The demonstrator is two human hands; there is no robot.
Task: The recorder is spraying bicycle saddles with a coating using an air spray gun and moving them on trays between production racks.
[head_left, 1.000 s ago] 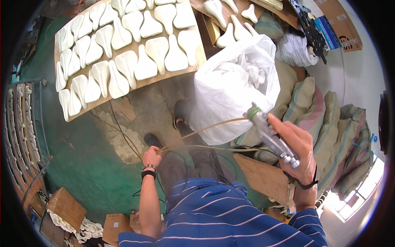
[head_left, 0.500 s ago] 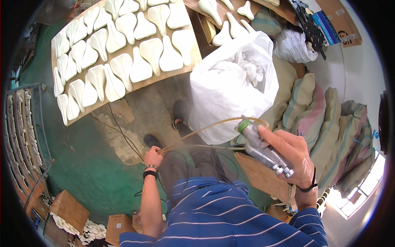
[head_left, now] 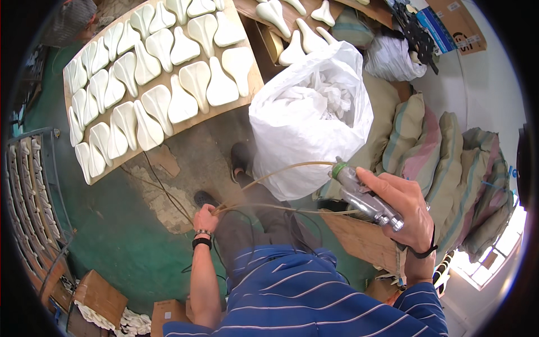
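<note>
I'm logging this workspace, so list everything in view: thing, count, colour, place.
Spray gun: one, grey with green collar, right of centre
Hoses: at least two, tan, across the centre
Bicycle saddles: dozens, cream, mostly upper left
Board: one, light brown, under most saddles
Bags: two, white, upper centre and right
Woven sacks: several, beige with coloured stripes, right
Cardboard boxes: several, brown, lower left and upper right
Rack: one, grey, far left
Cables: several, dark, near centre
Floor: one, mostly green, below
Window: one, white, lower right
Shoes: two, dark, centre
Trousers: one pair, dark grey, lower centre
Striped shirt: one, blue, bottom centre
Left grip: one, bare, around hoses
Right grip: one, bare, around spray gun
</note>
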